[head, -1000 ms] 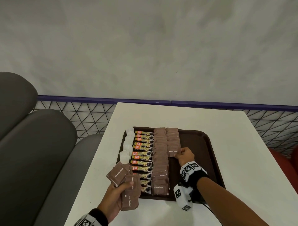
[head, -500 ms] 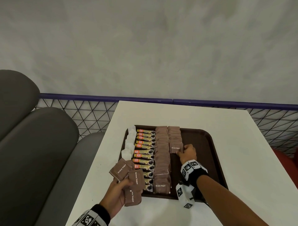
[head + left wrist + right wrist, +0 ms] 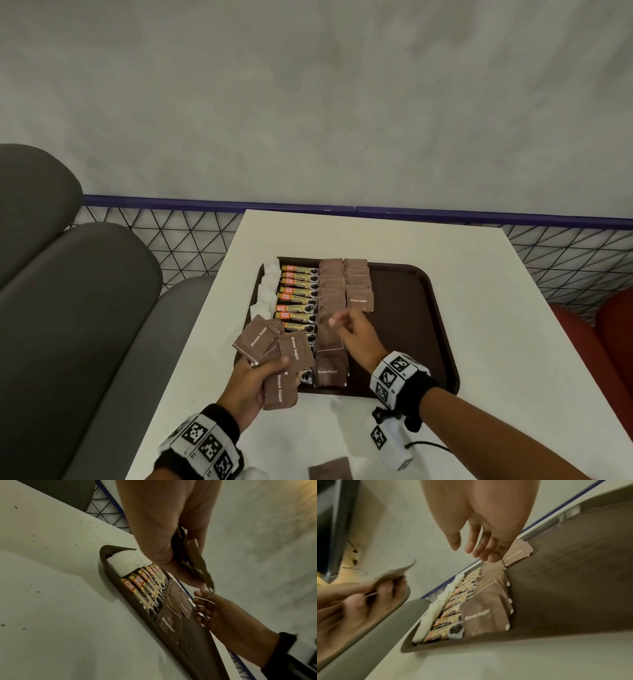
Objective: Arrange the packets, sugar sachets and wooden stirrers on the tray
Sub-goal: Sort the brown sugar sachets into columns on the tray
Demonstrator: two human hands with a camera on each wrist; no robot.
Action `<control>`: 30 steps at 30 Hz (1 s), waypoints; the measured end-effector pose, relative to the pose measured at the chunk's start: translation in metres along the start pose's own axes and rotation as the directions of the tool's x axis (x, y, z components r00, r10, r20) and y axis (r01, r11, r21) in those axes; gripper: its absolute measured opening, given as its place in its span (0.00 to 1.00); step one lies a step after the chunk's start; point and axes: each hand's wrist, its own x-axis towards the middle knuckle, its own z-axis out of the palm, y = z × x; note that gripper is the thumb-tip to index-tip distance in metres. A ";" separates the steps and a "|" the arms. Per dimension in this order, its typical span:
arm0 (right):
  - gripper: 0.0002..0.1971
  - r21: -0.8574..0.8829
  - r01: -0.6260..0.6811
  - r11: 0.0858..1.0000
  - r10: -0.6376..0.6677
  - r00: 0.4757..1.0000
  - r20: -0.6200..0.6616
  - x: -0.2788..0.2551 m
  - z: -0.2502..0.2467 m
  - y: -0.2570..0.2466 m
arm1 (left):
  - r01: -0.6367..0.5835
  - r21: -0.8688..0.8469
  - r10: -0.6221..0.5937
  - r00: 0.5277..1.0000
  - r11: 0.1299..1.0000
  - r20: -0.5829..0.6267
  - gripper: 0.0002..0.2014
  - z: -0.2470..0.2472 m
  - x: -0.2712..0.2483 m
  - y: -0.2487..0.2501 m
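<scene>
A dark brown tray (image 3: 414,329) lies on the white table (image 3: 479,308). It holds a column of white sachets (image 3: 269,291), a column of yellow granules packets (image 3: 298,298) and two columns of brown sugar sachets (image 3: 330,294); the right column ends at a sachet (image 3: 359,300). My left hand (image 3: 253,380) grips a fan of brown sugar sachets (image 3: 274,349) at the tray's near left corner. My right hand (image 3: 349,329) hovers empty over the longer brown column, fingers relaxed and spread (image 3: 481,547). No wooden stirrers show.
One more brown sachet (image 3: 330,469) lies on the table near its front edge. Grey padded seats (image 3: 75,308) stand to the left, a red seat (image 3: 609,329) to the right. A black wire mesh with a blue rail (image 3: 342,209) runs behind the table.
My right hand let go of the sachet at the end of the right brown column and drew back left toward my left hand. The left hand's bundle rose slightly.
</scene>
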 end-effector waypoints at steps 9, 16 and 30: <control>0.10 0.046 -0.051 0.998 0.026 0.898 0.440 -0.025 0.017 -0.014 | -0.070 0.019 0.069 0.996 0.997 0.050 0.18 0.010 -0.005 -0.004; 0.08 0.173 -0.161 0.972 0.087 0.924 0.371 -0.020 0.012 -0.016 | -0.016 -0.067 0.018 0.999 0.998 0.040 0.13 0.016 -0.007 -0.001; 0.11 0.005 -0.213 0.977 0.203 0.928 -0.313 0.020 -0.059 0.012 | 0.030 -0.088 -0.029 0.999 0.996 0.016 0.13 0.005 -0.002 -0.004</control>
